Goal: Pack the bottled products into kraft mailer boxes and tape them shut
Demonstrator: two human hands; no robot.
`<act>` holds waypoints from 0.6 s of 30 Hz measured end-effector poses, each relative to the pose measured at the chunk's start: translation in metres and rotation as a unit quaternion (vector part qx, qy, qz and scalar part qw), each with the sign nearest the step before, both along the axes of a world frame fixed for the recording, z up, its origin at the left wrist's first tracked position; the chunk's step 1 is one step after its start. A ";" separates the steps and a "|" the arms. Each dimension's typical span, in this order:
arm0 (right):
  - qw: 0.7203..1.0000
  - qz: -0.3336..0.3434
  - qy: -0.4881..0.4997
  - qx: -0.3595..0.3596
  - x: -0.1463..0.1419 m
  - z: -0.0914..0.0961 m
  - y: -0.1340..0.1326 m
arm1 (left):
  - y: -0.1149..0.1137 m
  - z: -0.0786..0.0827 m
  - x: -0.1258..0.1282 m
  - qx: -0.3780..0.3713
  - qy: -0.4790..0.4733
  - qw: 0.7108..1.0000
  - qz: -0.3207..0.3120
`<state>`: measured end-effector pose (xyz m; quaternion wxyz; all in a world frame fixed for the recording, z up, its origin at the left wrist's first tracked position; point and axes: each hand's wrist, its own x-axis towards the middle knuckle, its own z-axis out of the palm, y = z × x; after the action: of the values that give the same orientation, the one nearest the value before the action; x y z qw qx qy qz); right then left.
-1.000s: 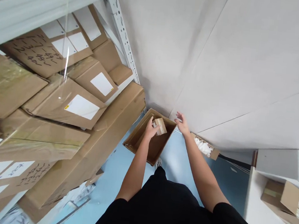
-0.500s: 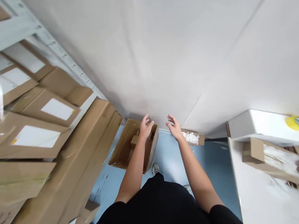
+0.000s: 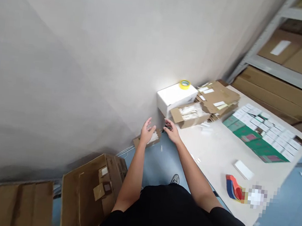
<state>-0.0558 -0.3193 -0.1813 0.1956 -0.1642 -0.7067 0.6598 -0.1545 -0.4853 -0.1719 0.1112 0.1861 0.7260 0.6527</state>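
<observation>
Both of my hands are raised in front of me, palms facing each other, with a gap between them. My left hand [image 3: 147, 131] is bare with its fingers apart, above a small cardboard box of white material [image 3: 153, 137] on the floor by the wall. My right hand [image 3: 171, 131] also holds nothing, its fingers spread and curved. It is nearest the corner of the white table [image 3: 204, 147] and an open carton with white packing [image 3: 191, 113] there. Behind that carton stands a white box [image 3: 175, 96] with a roll of yellow tape [image 3: 184, 84] on top.
Flattened cardboard [image 3: 217, 95], rows of small white-and-green boxes [image 3: 267, 132], a white box [image 3: 243, 169] and a red-and-blue tape dispenser [image 3: 232, 186] sit on the table. A large open carton [image 3: 71, 191] is at lower left. Shelves with cartons [image 3: 283, 91] stand right.
My view has swung to the right, bringing the table and far shelves into sight while the left shelf has gone. My hands remain raised, apart and without anything in them.
</observation>
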 end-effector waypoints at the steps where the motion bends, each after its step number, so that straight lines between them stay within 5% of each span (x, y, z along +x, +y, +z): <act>1: 1.000 -0.023 -0.001 -0.002 0.015 0.000 0.024 | 0.030 0.000 0.008 0.002 0.005 1.000 -0.026; 8: 0.982 -0.188 -0.009 -0.010 0.128 0.004 0.157 | 0.207 0.001 0.075 0.012 -0.005 0.983 -0.186; 18: 0.914 -0.404 -0.027 -0.029 0.239 -0.012 0.240 | 0.358 -0.009 0.141 -0.021 -0.016 0.918 -0.395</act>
<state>0.1831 -0.0789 -0.1936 0.4211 -0.4595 -0.5655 0.5402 -0.0133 -0.1271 -0.1807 0.3756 0.4445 0.6054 0.5429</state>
